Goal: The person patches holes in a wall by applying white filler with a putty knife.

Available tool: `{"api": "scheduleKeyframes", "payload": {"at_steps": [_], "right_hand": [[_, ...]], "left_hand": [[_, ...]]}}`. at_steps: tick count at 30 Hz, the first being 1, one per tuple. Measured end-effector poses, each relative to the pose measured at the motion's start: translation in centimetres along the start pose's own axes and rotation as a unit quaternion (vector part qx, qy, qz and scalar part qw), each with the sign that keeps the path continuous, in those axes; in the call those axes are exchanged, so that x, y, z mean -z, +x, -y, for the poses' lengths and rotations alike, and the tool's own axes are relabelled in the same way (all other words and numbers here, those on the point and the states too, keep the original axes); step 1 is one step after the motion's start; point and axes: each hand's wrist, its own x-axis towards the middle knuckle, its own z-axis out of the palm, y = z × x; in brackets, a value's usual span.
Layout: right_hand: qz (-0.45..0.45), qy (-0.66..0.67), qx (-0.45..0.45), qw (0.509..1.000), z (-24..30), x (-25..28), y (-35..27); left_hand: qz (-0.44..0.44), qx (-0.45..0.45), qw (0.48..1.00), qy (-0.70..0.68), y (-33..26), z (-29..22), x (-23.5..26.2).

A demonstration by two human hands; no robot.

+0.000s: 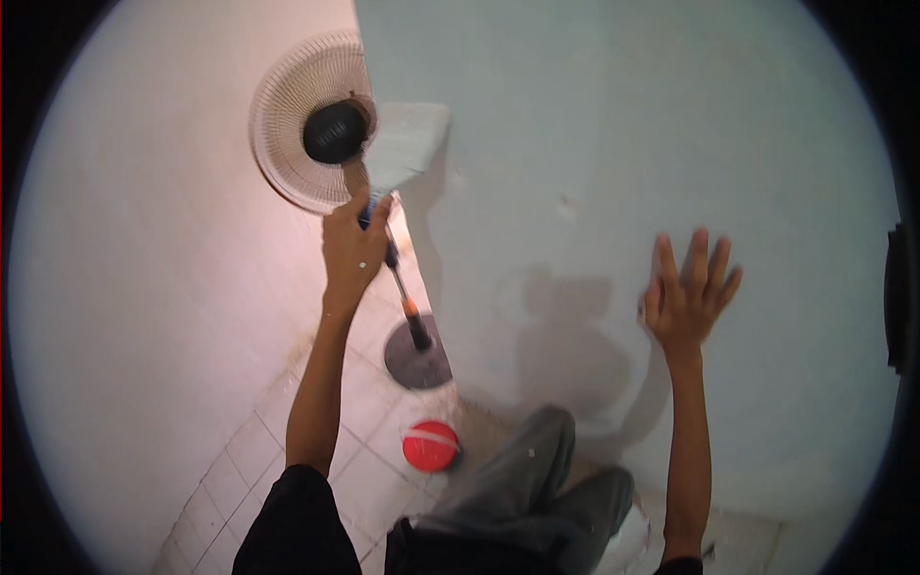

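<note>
While left hand [353,251] has its grip closed on trowel [398,158], right hand [688,292] spread open against pale green wall [671,125], white tiled floor [259,450]

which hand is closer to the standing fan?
Left. The left hand grips a paint pad tool right beside the standing fan; the right hand is spread on the wall, far right.

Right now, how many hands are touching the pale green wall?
1. The right hand rests flat on the wall. The left hand instead grips a wide paint brush against it.
</note>
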Motion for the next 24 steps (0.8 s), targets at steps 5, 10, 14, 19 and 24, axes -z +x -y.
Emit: {"api": "scheduleKeyframes", "payload": {"at_steps": [5, 10, 14, 19, 24], "right_hand": [[-0.003, -0.008, 0.0, 1.0, -0.7, -0.8, 0.3], [-0.007, -0.029, 0.004, 1.0, -0.8, -0.9, -0.4], [-0.013, -0.021, 0.002, 1.0, -0.9, -0.7, -0.7], [-0.018, -0.032, 0.017, 0.999, -1.0, -0.8, -0.8], [-0.037, -0.024, 0.026, 0.999, -1.4, -1.1, -0.7]], "left_hand": [[0.056, 0.052, 0.997, -0.015, -8.9, 2.0, -3.8], [0.088, 0.113, 0.989, 0.022, -20.8, 8.2, -9.1], [0.106, 0.147, 0.983, 0.003, -28.4, 10.6, -12.3], [0.156, 0.204, 0.966, 0.024, -35.5, 13.8, -14.4], [0.218, 0.246, 0.943, 0.054, -38.4, 15.6, -14.8]]}}
